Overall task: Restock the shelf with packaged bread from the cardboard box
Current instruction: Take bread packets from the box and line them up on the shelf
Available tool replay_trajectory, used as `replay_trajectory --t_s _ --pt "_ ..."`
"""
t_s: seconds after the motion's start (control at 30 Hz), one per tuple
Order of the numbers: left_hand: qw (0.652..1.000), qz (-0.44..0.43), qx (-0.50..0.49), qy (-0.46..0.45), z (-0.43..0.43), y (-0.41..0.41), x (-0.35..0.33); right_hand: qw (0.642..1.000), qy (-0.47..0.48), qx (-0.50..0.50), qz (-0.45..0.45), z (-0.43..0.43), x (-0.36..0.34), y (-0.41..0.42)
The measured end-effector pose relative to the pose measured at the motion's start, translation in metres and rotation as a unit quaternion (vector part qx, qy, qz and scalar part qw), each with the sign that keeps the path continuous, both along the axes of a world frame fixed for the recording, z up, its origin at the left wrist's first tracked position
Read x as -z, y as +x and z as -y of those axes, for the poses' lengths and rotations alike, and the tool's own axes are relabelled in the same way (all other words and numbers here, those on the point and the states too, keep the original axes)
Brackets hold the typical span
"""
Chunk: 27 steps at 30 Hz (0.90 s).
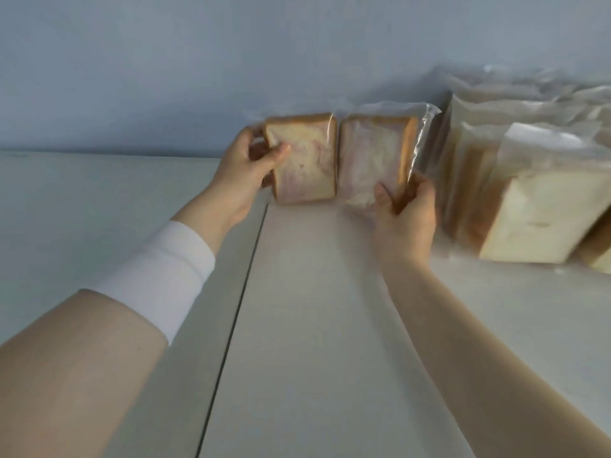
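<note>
Two clear-wrapped packs of pink-marbled sliced bread stand side by side at the back of the white shelf, against the pale blue wall. My left hand grips the left pack by its left edge. My right hand holds the right pack at its lower right corner. The two packs touch each other. The cardboard box is out of view.
A row of several bagged white bread loaves fills the shelf's right side, right beside the held packs. A dark seam runs front to back between two shelf boards. A white band wraps my left forearm.
</note>
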<state>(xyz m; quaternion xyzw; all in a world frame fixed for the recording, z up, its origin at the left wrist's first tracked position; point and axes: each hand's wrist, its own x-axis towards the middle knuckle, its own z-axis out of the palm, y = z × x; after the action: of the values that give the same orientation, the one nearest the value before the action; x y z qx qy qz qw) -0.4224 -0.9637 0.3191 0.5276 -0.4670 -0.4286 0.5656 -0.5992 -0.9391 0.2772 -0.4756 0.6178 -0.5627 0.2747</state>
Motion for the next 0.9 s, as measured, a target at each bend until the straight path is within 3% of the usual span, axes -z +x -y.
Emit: replay_trajectory --t_s 0.17,0.33,0.47,0.67,0.8,0.9 --pt "1.0 -0.007 -0.01 -0.027 0.049 -0.003 0.011 0.988 0.095 0.082 -0.092 0.049 -0.003 0.002" --pt "0.996 -0.005 -0.068 -0.049 0.072 -0.007 0.02 0.984 0.084 0.138 -0.072 0.074 -0.003 0.009" --pt "0.991 0.036 -0.106 -0.071 0.078 -0.013 0.024 0.976 0.057 0.161 -0.134 0.079 0.002 0.012" --pt "0.99 0.097 -0.1 -0.034 0.068 -0.013 0.02 0.987 0.054 0.103 -0.11 0.066 -0.006 0.012" --pt "0.942 0.295 -0.149 -0.048 0.026 -0.008 0.016 0.961 0.029 0.025 -0.274 0.019 -0.008 0.01" --pt "0.843 0.533 -0.047 -0.061 -0.03 -0.016 0.008 0.906 0.045 -0.036 -0.42 -0.026 -0.012 -0.001"
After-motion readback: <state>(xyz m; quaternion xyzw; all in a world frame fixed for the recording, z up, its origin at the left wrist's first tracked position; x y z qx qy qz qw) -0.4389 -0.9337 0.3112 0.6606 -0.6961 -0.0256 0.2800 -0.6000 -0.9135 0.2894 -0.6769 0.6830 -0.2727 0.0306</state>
